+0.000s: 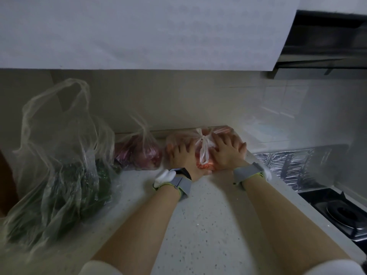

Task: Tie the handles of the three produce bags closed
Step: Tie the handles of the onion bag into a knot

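— Which bag lies under the hands?

— The orange bag (pixel 205 165), the rightmost of the three. It sits at the far edge of the tabletop (pixel 208 215), right against the wall (pixel 178 100).

— And how do the hands lie on it?

— The left hand (pixel 182 154) rests on the bag's left side and the right hand (pixel 228 153) on its right side. Both are open, with fingers spread and laid flat over the plastic. Neither pinches anything.

— The handles?

— They are drawn into a white knot (pixel 201 135) on top of the bag, between the two hands. Its loose ends (pixel 203 154) hang down the near side in the gap between the hands, just beside the right hand's fingers.

— The other two bags?

— The purple bag (pixel 139 151) sits just left of the orange one, also at the back, near the left hand but apart from it. Its handles are gathered into a thin peak, and I cannot tell whether they are knotted. The green bag (pixel 65 175) lies further left and nearer the person, well apart from both hands. Its handles (pixel 59 100) stand up in wide, open loops.

— Anything else?

— There are grey straps (pixel 248 171) on both wrists and a black watch (pixel 181 172) on the left one. To the right, crinkled foil (pixel 294 161) lines the wall beside a black stove (pixel 341 211).
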Demonstrator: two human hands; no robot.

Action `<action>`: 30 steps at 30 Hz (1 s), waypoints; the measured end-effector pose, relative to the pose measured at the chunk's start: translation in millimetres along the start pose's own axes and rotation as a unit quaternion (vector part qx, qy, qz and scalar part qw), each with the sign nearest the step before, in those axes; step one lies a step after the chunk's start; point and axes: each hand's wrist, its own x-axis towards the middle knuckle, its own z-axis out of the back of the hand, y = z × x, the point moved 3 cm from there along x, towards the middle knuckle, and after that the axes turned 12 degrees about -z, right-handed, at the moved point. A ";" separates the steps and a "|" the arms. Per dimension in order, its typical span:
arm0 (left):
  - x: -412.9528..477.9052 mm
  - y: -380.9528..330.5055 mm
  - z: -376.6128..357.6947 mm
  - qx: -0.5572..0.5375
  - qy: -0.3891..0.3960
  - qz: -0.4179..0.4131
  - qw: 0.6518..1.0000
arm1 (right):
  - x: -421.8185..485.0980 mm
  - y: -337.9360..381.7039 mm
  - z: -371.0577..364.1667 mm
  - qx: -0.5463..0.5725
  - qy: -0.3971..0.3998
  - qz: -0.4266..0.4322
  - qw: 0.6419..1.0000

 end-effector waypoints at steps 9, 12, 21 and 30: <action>-17.8 26.3 34.9 -0.074 -0.032 -0.005 0.997 | -0.5 -11.0 -2.6 0.043 0.039 -0.004 0.998; -40.0 61.0 71.5 0.064 -0.202 0.071 0.975 | -9.4 -6.0 -1.0 0.054 0.031 -0.027 0.998; -41.1 121.0 83.7 -0.062 -0.084 0.301 0.948 | -70.6 56.9 27.5 0.085 -0.079 0.051 0.992; -34.6 122.5 101.1 -0.071 -0.043 0.237 0.968 | -95.5 86.7 10.4 0.244 0.057 0.298 0.921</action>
